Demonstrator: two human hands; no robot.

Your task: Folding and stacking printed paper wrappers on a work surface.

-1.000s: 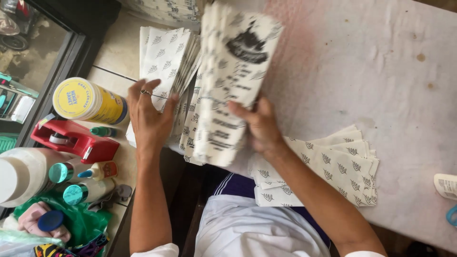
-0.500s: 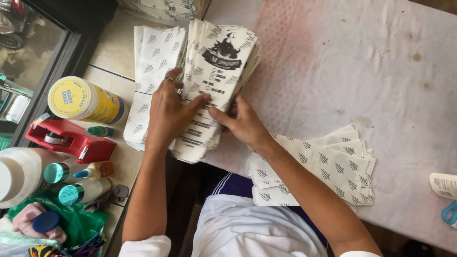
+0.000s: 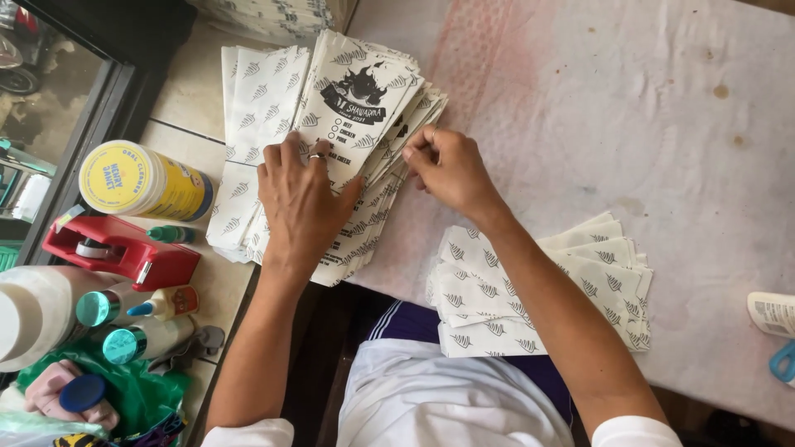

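A stack of white printed paper bags (image 3: 364,108) with a black emblem and leaf pattern lies on the table in front of me. My left hand (image 3: 302,203) rests flat on the stack, fingers spread, a ring on one finger. My right hand (image 3: 447,170) pinches the right edge of the same stack with its fingertips. Under and left of it lies another pile of leaf-patterned bags (image 3: 257,108). A fanned pile of folded bags (image 3: 604,281) sits under my right forearm.
At the left stand a yellow-lidded canister (image 3: 137,178), a red tape dispenser (image 3: 116,248), small glue bottles (image 3: 161,305), a white jar (image 3: 29,310) and a green bag (image 3: 137,397). A stained white cloth (image 3: 629,108) covers the table. Blue-handled scissors (image 3: 782,360) lie at the right edge.
The stack was held up on edge a second ago; it now lies flat on the table. My left hand has come down onto it and my right hand has moved to its right edge.
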